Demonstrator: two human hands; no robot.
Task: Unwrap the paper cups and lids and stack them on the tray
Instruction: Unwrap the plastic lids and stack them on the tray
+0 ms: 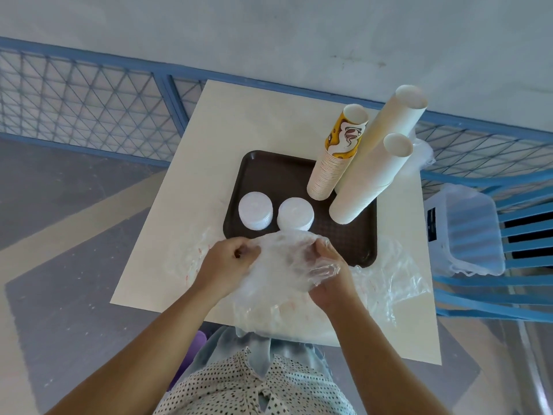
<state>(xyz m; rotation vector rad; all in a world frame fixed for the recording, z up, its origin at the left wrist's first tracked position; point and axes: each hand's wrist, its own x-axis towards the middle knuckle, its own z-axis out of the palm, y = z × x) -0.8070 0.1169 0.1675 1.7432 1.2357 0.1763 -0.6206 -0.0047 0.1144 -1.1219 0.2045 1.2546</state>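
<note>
A dark brown tray (269, 172) lies on a cream table. On it stand three tall stacks of paper cups: a printed yellow-topped stack (335, 163) and two plain white stacks (386, 136) (368, 187). Two low stacks of white lids (256, 214) (295, 213) sit at the tray's near left. At the tray's front edge both hands work a clear plastic wrapper (278, 265). My left hand (227, 262) pinches its left side. My right hand (326, 265) grips it from the right, partly veiled by the film. What the wrapper holds is not discernible.
Loose clear plastic (395, 277) spreads over the table's (209, 139) near right and left parts. A translucent plastic basket (466, 232) rests on a blue slatted chair at the right. A blue mesh railing (89, 97) runs behind the table.
</note>
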